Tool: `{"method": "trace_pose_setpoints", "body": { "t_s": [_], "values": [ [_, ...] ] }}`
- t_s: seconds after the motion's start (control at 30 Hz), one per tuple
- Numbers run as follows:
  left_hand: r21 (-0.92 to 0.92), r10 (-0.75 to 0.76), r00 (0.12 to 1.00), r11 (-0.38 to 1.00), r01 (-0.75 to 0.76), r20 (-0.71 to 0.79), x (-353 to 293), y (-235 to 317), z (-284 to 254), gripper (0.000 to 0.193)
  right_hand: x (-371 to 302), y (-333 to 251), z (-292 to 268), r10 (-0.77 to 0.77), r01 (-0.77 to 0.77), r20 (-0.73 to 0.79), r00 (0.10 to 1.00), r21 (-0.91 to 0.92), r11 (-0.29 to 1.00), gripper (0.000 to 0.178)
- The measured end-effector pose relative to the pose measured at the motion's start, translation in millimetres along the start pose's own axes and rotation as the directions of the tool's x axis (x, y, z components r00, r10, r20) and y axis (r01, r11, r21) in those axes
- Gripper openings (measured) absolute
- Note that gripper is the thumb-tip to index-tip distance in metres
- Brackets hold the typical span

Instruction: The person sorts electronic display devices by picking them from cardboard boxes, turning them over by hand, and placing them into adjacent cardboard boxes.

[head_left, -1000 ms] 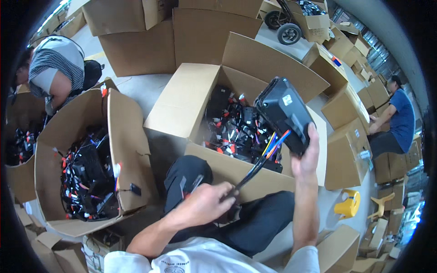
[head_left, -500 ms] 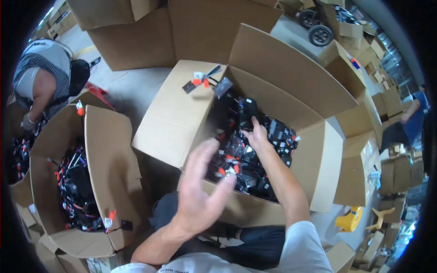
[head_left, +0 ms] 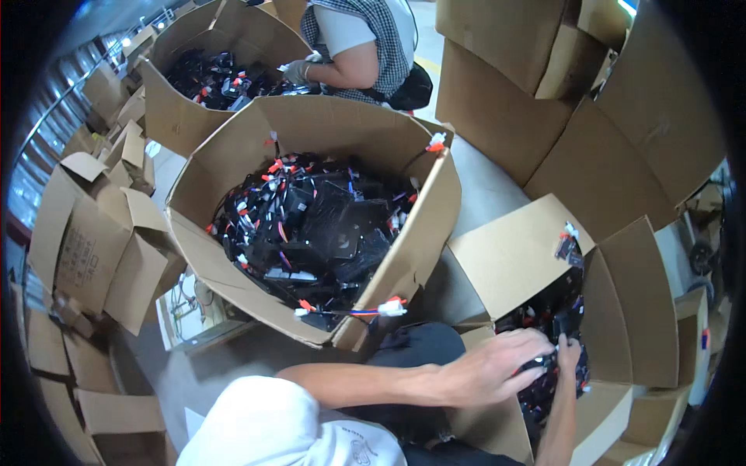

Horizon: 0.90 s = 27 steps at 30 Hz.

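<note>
In the open cardboard box (head_left: 614,412) at my right, my right hand (head_left: 569,357) reaches down among black boxy units with wires. Its fingers are closed on a black boxy unit (head_left: 561,325), partly hidden in the pile. My left hand (head_left: 497,368) hovers over the near edge of this box. Its thumb stands apart from bent fingers, and nothing shows in its grasp. More black units with red and white connectors (head_left: 567,247) hang over the box's left flap (head_left: 513,252).
A large carton (head_left: 210,256) to my left is filled with black units and cables (head_left: 311,221). Beyond it, a person (head_left: 353,50) with a gloved hand works at another carton (head_left: 167,116). Empty cartons (head_left: 93,241) stand far left. Tall cardboard (head_left: 505,116) rises behind.
My view has swung left, so the box I work in now lies at the right. My left hand has come over toward my right hand, which stays in the box on the unit.
</note>
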<state>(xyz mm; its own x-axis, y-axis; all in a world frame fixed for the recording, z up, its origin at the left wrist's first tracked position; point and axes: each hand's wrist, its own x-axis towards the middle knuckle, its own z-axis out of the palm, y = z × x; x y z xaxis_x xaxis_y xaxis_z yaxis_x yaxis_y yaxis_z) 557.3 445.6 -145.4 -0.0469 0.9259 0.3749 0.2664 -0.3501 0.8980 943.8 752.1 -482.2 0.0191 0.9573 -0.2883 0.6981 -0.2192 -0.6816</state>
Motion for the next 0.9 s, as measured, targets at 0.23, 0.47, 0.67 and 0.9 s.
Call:
{"method": "trace_pose_setpoints", "body": {
  "t_s": [0.23, 0.47, 0.67, 0.9],
  "values": [
    [0.674, -0.29, 0.953, 0.687, 0.272, -0.088, -115, 31, -295, 0.053, -162, -19, -80, 0.017, 0.018, 0.407, 0.913, -0.083, 0.996, 0.028],
    [0.923, -0.5, 0.842, 0.193, 0.334, -0.2, -224, -128, -441, 0.15, -284, -54, -81, -0.153, 0.264, 0.402, 0.903, -0.238, 0.935, 0.047],
    [0.567, -0.541, 0.821, 0.623, 0.539, -0.185, -254, -155, -428, 0.158, -328, -41, -107, -0.183, 0.327, 0.379, 0.907, -0.36, 0.874, 0.051],
    [0.92, -0.587, 0.809, 0.321, 0.222, 0.01, -292, -180, -411, 0.078, -348, -53, -115, -0.082, 0.228, 0.364, 0.928, -0.38, 0.897, 0.046]
  ]
}}
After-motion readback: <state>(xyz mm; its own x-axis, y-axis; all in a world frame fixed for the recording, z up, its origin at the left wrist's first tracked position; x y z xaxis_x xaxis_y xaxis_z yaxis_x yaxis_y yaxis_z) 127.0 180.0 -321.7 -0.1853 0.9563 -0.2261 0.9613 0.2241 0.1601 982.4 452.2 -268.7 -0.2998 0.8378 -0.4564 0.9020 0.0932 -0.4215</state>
